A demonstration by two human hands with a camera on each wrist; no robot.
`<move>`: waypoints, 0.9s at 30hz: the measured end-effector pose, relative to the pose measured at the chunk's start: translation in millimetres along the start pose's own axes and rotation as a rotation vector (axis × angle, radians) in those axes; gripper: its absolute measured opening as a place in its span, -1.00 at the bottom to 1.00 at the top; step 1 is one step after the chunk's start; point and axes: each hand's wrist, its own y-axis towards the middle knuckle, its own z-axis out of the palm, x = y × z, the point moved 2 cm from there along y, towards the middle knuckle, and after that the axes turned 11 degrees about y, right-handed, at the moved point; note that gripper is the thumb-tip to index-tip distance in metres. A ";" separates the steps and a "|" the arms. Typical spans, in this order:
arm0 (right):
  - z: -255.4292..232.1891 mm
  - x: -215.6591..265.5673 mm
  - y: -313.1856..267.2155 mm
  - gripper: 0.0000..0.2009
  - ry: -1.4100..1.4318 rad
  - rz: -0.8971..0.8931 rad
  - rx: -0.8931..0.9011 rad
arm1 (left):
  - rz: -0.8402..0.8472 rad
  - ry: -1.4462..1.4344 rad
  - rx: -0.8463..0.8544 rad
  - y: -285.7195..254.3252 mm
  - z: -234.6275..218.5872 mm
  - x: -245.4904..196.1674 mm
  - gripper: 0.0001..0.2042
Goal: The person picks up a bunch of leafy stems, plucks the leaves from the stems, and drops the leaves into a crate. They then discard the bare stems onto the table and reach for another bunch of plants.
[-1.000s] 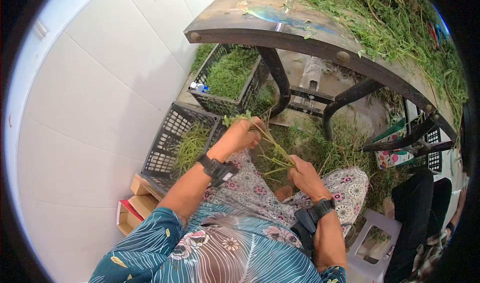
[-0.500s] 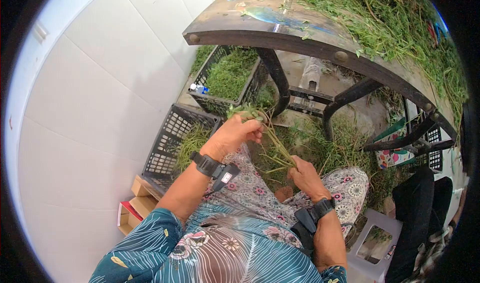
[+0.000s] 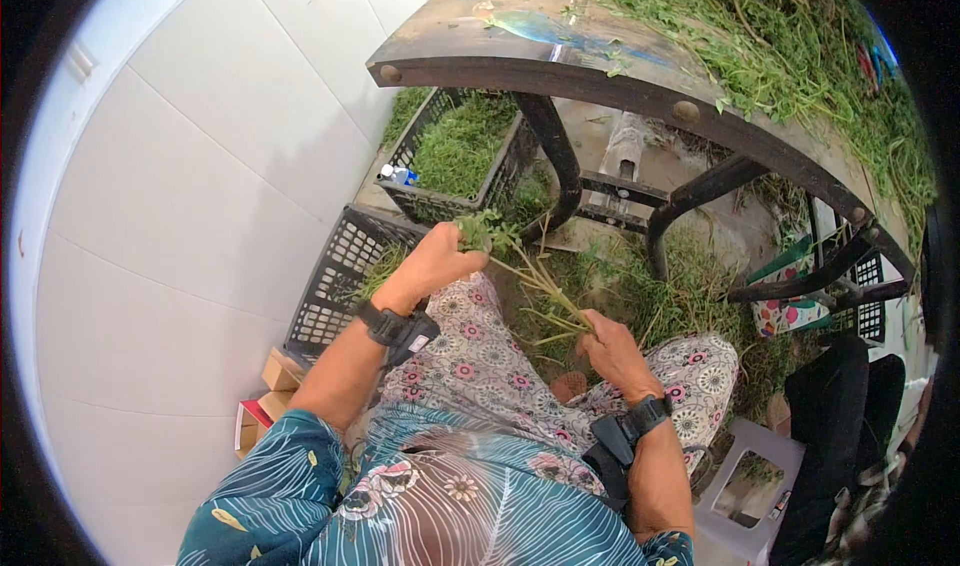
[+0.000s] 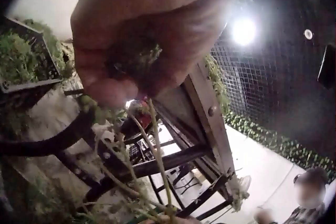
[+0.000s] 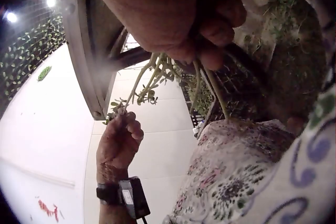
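A bunch of leafy green stems (image 3: 545,291) stretches between both hands over the lap. My left hand (image 3: 445,259) grips its leafy upper end, the fingers curled round the leaves (image 3: 487,232). In the left wrist view greens show inside the curled left hand (image 4: 152,35), with thin stems (image 4: 159,155) hanging below. Lower down, my right hand (image 3: 612,351) holds the thicker stem ends in its curled fingers. The right wrist view has stems (image 5: 139,82) running from the right hand (image 5: 168,14) to the left hand (image 5: 119,142).
A black crate (image 3: 325,286) with cut stems stands left of the knees, another crate (image 3: 440,206) of greens behind it. Ahead is a table (image 3: 540,78) heaped with plants, on black legs (image 3: 560,166). Plant litter (image 3: 680,286) covers the floor. A grey stool (image 3: 715,486) stands right.
My left hand has moved left and slightly toward the body, closing round the leaves at the top of the bunch. The right hand has stayed nearly still, holding the stems.
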 end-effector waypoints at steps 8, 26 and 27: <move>1.8 4.1 0.6 -0.66 -0.033 0.007 0.026 | 0.342 0.565 -0.156 3.8 13.7 25.3 -0.59; 0.9 -5.2 1.9 -0.66 -0.009 0.056 0.014 | 0.261 -0.033 0.025 -6.0 5.9 10.2 -0.86; 0.4 -4.4 1.7 -0.66 -0.015 0.055 0.016 | 0.325 0.058 -0.032 -3.3 6.6 13.2 -0.87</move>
